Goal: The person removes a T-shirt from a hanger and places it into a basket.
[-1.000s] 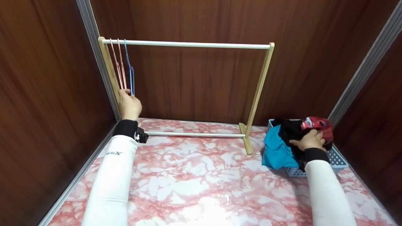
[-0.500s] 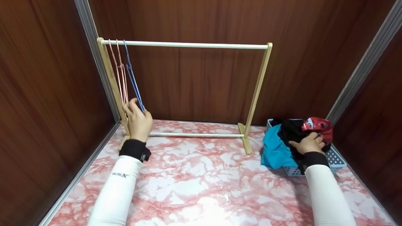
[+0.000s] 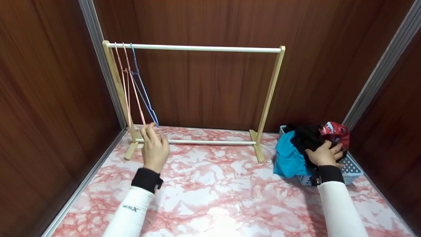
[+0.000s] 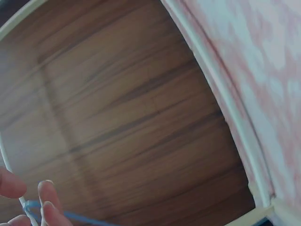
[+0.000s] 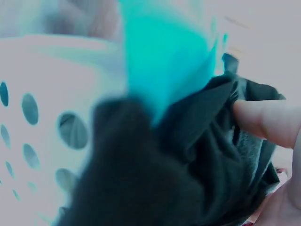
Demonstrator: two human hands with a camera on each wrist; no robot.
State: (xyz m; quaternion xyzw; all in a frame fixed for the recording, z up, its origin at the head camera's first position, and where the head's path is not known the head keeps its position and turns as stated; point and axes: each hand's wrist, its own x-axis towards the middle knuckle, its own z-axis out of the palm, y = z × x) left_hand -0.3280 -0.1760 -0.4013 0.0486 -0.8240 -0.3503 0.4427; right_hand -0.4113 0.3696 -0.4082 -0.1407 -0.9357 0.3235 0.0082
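Two pink hangers (image 3: 137, 98) and a blue hanger (image 3: 145, 92) hang by their hooks at the left end of the white rail (image 3: 197, 48). My left hand (image 3: 155, 148) is at their lower ends, fingers loosely spread. In the left wrist view, the blue hanger (image 4: 89, 219) passes among the fingertips without a plain grip. My right hand (image 3: 324, 154) rests on a black garment (image 3: 304, 136), fingers spread. In the right wrist view, the thumb (image 5: 263, 120) touches the black cloth (image 5: 207, 155). A turquoise garment (image 3: 289, 161) and a red printed garment (image 3: 338, 133) lie beside it.
A light blue perforated basket (image 3: 353, 177) holds the clothes at the right. The rack's wooden posts (image 3: 271, 89) and lower bar (image 3: 210, 142) stand before the brown back wall (image 3: 223, 95). A red-and-white marbled surface (image 3: 197, 191) lies below.
My left hand has moved down and right along the hangers, its fingers loosening. The lower ends of the hangers have spread rightward. My right hand stays at the basket, its fingers spreading wider.
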